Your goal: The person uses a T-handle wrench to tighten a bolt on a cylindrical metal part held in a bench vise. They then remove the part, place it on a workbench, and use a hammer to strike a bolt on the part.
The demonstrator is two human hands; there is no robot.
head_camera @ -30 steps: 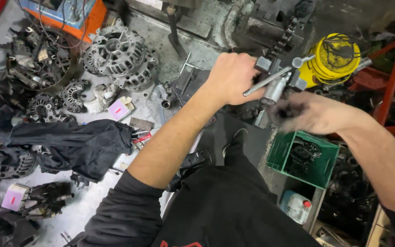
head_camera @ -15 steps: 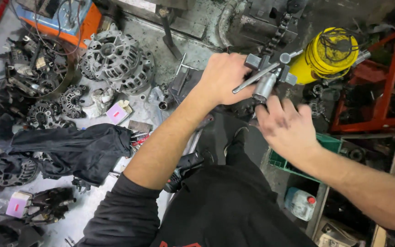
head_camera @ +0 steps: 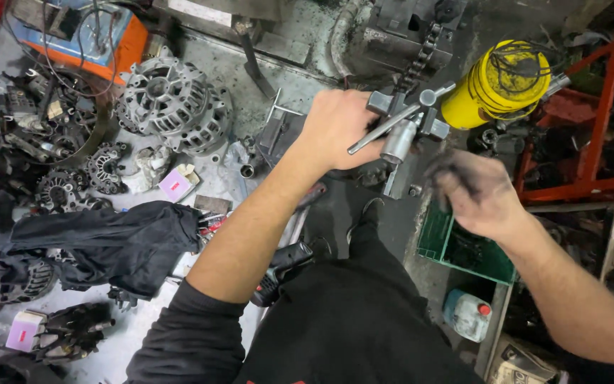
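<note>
1. Workbench (head_camera: 300, 92): grey, grimy metal top, crowded with parts on its left half.
2. Black cloth (head_camera: 108, 245): lies bunched on the bench at left, beside the person's left sleeve.
3. Alternator housing (head_camera: 172, 103): silver, ribbed, sits at upper left of the bench, well apart from both hands.
4. Yellow cylinder (head_camera: 495, 85): lies tilted at upper right with black wire coiled on its end, just beside the metal tool.
5. Green crate (head_camera: 463, 245): below the bench edge, under the right hand, dark parts inside.
6. Left hand (head_camera: 339, 128): fist clenched around the body of the metal tool, arm stretched out over the bench.
7. Right hand (head_camera: 481, 195): blurred, smeared black, fingers loosely spread, holding nothing; near the tool but apart from it, lower right.
8. Metal tool (head_camera: 403, 128): grey puller-like piece with a crossbar handle and a short round barrel, held up above the bench's front edge, in the left hand's grip.
9. Pink-topped box (head_camera: 175, 185): small, rests on the bench between housing and cloth.
</note>
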